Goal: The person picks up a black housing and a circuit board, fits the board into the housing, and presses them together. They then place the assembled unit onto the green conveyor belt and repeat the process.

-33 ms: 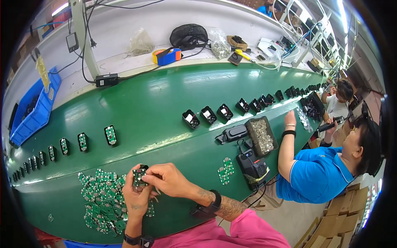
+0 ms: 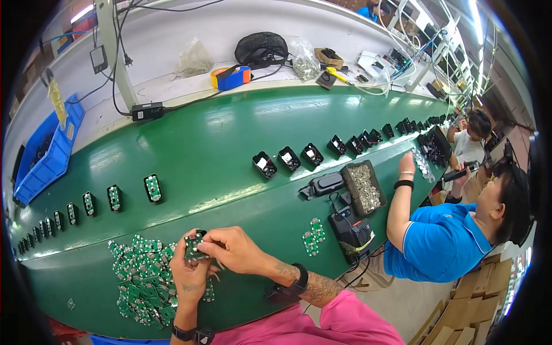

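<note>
My left hand (image 2: 188, 269) is closed around a small black case with a green circuit board (image 2: 193, 246) at its opening. Thumb and fingertips of my right hand (image 2: 233, 250) pinch at the right edge of that board; the fingers hide part of it. Just left of and below my hands lies a heap of loose green circuit boards (image 2: 144, 279). Beyond them, a row of black cases fitted with green boards (image 2: 153, 188) runs off to the left. Further right stand black cases with white parts and wires inside (image 2: 265, 165).
Right of my hands are a few loose boards (image 2: 313, 237), a black corded device (image 2: 351, 233) and a tray of small metal parts (image 2: 364, 188). A co-worker in a blue shirt (image 2: 448, 238) reaches over the bench at right. A blue bin (image 2: 49, 152) stands far left.
The co-worker's hand at the right has shifted slightly to the right. My own hands stay nearly still on the case and board.
</note>
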{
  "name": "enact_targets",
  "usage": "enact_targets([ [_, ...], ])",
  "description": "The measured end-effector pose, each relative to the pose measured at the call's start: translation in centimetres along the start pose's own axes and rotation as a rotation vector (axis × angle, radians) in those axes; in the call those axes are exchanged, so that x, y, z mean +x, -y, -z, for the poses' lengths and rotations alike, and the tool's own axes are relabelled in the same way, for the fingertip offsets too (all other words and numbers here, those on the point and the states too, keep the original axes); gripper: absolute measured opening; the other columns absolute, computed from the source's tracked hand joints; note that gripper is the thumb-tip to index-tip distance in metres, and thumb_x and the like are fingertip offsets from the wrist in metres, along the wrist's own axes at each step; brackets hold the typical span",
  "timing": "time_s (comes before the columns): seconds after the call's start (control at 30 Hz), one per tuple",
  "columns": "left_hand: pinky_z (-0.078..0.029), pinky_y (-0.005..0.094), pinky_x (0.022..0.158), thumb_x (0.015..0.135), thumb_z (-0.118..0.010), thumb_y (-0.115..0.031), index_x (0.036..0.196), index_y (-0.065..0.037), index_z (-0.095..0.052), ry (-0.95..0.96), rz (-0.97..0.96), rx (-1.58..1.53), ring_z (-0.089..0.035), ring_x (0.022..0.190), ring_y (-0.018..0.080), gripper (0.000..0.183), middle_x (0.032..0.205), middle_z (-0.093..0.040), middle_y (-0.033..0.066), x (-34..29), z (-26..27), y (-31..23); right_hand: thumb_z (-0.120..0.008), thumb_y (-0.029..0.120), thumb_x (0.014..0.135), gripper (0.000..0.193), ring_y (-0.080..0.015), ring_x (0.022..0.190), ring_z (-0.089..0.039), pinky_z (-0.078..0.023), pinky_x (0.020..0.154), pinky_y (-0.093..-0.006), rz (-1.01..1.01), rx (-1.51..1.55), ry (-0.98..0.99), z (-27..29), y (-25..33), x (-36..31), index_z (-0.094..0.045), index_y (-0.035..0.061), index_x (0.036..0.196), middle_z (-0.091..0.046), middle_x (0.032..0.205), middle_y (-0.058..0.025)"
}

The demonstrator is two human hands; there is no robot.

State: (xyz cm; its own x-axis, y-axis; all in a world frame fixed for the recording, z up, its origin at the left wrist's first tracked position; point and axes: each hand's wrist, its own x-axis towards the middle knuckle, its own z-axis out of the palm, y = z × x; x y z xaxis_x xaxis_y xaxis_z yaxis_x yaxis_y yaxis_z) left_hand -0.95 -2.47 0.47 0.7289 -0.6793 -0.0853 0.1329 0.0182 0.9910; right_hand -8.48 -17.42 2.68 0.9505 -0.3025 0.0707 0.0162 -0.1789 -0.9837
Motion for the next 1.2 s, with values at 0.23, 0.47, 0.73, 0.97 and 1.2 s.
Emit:
enact_targets([
  [0.23, -0.057, 0.0254, 0.077, 0.086, -0.06, 0.006, 0.127, 0.001, -0.06, -0.162, -0.224, 0.181, -0.064, 0.101, 0.0154, 0.042, 0.116, -0.063, 0.0103, 0.1, -0.3, 1.1, -0.062, 0.02, 0.096, 0.025, -0.0268, 0.057, -0.054, -0.041, 0.055, -0.0386, 0.088, -0.057, 0.107, 0.7, -0.2, -0.4, -0.061, -0.0009, 0.082, -0.056, 0.065, -0.0129],
  [0.47, -0.05, 0.0271, 0.088, 0.087, -0.054, 0.004, 0.136, 0.003, -0.054, -0.141, -0.13, 0.257, -0.062, 0.105, 0.0161, 0.048, 0.121, -0.062, 0.0104, 0.0, -0.3, 1.0, -0.063, 0.02, 0.095, 0.028, -0.0366, 0.064, -0.058, -0.044, 0.058, -0.0441, 0.218, -0.201, 0.088, 0.7, -0.6, -0.9, -0.06, -0.0003, 0.076, -0.057, 0.069, -0.0155],
  [0.73, -0.049, 0.0288, 0.092, 0.087, -0.046, 0.009, 0.143, 0.003, -0.044, -0.155, -0.269, 0.21, -0.061, 0.107, 0.0189, 0.056, 0.126, -0.058, 0.0148, 0.5, -0.1, 1.6, -0.061, 0.022, 0.096, 0.03, -0.0359, 0.068, -0.06, -0.046, 0.062, -0.0444, 0.224, -0.333, -0.061, 0.4, -1.1, -0.7, -0.06, 0.0003, 0.075, -0.059, 0.072, -0.0151],
  [0.97, -0.056, 0.0222, 0.051, 0.094, -0.052, 0.0, 0.136, 0.001, -0.048, -0.078, -0.211, -0.002, -0.067, 0.081, 0.0152, 0.043, 0.116, -0.061, 0.0156, 0.5, -0.2, 1.2, -0.061, 0.026, 0.094, 0.03, -0.0367, 0.07, -0.062, -0.048, 0.063, -0.0463, 0.166, -0.401, -0.081, 0.4, -1.9, -0.4, -0.064, 0.0012, 0.076, -0.064, 0.074, -0.0152],
  [1.2, -0.049, 0.0209, 0.043, 0.101, -0.053, -0.014, 0.129, 0.001, -0.051, -0.156, -0.102, 0.007, -0.064, 0.054, 0.0155, 0.032, 0.096, -0.064, 0.0138, 0.2, -0.5, 1.8, -0.061, 0.026, 0.094, 0.027, -0.0413, 0.075, -0.064, -0.051, 0.066, -0.0479, 0.083, -0.387, -0.112, -0.5, -1.7, -0.9, -0.062, 0.0012, 0.103, -0.067, 0.085, -0.0197],
])
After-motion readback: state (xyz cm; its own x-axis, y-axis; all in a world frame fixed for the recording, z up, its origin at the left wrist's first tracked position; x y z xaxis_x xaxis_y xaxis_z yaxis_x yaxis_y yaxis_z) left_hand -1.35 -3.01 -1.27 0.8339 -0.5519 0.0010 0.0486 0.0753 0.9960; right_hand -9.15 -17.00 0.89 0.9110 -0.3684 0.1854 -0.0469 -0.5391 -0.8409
